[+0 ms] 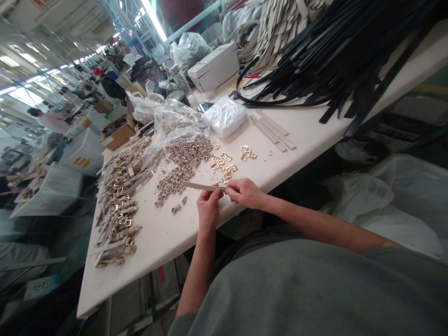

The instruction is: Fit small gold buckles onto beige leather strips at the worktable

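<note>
Beige strap (pixel 201 186) is pinched at one end in both our grips, left hand (pixel 208 208) and right hand (pixel 247 192), gold buckles (pixel 224 165) just beyond; we should keep it level above the surface (pixel 161 238).

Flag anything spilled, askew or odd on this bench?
Nothing damaged. The small beige loops have spread out of the open clear bag in a loose trail across the white table. Gold buckles lie scattered beside them. Both hands, left hand and right hand, grip one beige strap.
</note>
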A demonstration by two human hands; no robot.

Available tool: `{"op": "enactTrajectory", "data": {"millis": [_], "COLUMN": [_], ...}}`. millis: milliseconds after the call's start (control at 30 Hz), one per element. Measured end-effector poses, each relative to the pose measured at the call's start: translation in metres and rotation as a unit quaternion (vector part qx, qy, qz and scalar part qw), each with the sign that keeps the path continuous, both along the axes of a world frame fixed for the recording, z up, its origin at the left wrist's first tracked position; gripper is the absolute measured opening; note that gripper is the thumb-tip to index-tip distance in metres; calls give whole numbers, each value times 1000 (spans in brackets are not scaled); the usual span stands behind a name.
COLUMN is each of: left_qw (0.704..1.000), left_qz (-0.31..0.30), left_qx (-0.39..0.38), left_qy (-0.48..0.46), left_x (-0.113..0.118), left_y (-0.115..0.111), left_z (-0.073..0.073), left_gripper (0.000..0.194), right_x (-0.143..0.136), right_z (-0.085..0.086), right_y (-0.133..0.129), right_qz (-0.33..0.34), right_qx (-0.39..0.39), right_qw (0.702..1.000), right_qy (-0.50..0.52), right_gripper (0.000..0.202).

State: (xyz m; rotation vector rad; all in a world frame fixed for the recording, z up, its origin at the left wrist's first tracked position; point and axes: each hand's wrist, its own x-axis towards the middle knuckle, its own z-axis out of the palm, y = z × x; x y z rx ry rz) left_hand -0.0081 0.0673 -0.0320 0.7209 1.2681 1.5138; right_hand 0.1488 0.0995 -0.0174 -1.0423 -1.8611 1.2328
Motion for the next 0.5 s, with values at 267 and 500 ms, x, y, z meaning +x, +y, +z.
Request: {"op": "enactTrajectory", "data": {"millis": [267,500], "left_qw": [1000,997], "left_qz": [7,-15], "left_qx": [0,2], "left_qy": [27,80], "left_x": [0,3], "left_y": [-3,-1], "left_z": [-8,-8], "left_gripper": [38,29], "right_x": [-2,1], "right_z": [1,-8], "right_y": [-1,2], "right_qz": [-15,9], "right_qx": [16,8], "right_qw": [999,1000], "right_qy": [-37,-1], "right_gripper": [24,33]}}
